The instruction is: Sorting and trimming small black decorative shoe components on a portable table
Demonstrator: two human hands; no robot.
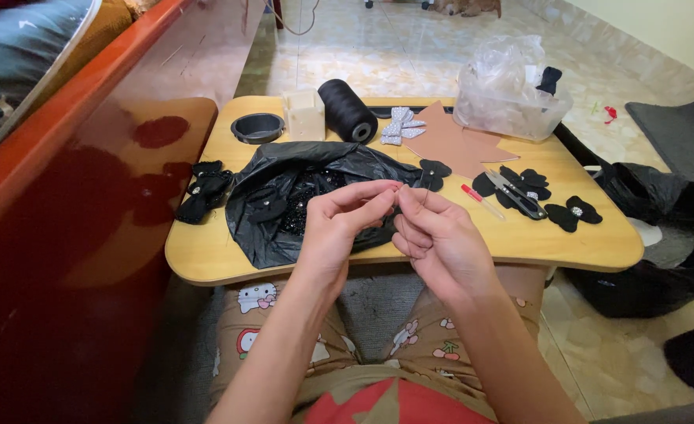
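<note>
A thin needle (424, 196) is pinched in the right hand (441, 239) fingers, while thread is seemingly pinched by the left hand (339, 224), raised close together above the black bag (284, 196) on the table (205, 251) for fine alignment.

Both forearms are bare, above tan trousers printed with cartoon cats and cherries and a red top.

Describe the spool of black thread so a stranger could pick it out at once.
Start at the small wooden lap table and look to its far edge. There, between a cream box-shaped holder and a silver bow, lies the black thread spool. It is the only large dark cylinder there, lying tipped on its side.
</note>
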